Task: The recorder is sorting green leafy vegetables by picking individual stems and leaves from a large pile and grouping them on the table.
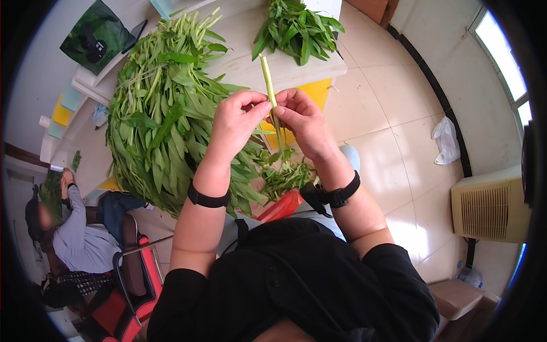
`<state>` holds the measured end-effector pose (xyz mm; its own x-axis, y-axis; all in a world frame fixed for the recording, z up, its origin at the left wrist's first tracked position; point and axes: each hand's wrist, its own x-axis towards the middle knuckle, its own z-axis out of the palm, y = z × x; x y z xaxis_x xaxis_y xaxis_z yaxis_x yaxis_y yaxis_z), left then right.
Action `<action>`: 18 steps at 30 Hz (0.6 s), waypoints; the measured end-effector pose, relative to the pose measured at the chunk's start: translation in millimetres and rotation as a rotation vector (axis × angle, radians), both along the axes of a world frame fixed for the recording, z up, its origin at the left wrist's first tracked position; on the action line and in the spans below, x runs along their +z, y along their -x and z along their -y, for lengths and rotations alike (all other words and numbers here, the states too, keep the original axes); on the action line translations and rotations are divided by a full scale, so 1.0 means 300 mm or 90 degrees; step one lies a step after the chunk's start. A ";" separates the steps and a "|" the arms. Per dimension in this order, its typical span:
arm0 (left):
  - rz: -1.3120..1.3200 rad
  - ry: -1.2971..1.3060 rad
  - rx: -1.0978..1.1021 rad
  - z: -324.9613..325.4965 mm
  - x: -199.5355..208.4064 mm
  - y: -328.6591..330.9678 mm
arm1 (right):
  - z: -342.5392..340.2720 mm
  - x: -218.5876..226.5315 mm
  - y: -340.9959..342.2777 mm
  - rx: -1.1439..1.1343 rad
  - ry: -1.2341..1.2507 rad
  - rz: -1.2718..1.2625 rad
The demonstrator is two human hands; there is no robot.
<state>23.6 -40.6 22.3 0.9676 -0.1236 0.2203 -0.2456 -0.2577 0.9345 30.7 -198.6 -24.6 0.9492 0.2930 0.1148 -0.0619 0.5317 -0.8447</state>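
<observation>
Between both hands stands a pale green leafy vegetable stem [265,74], its cut end pointing up. My left hand [238,117] pinches it between thumb and fingertips. My right hand [303,121] grips it just beside, thumb against the stem, with thin green strands hanging below. Left of my hands lies a large heap of long-leaved greens [162,122], stems toward the far side. A smaller bunch of leafy greens [296,34] rests at the table's far right corner. Below my hands, loose pieces of greens [285,175] lie over a red plastic bag [282,206] by my lap.
The white table [242,57] ends just right of the small bunch. A dark green package [94,39] stands at far left. Another person [85,233] sits at left, handling greens, near a red-and-black chair [142,285]. A white plastic bag [445,141] lies on the tiled floor.
</observation>
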 end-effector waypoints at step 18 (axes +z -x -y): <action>0.117 -0.037 0.002 0.013 -0.097 -0.035 | 0.026 0.056 -0.031 -0.150 0.332 0.190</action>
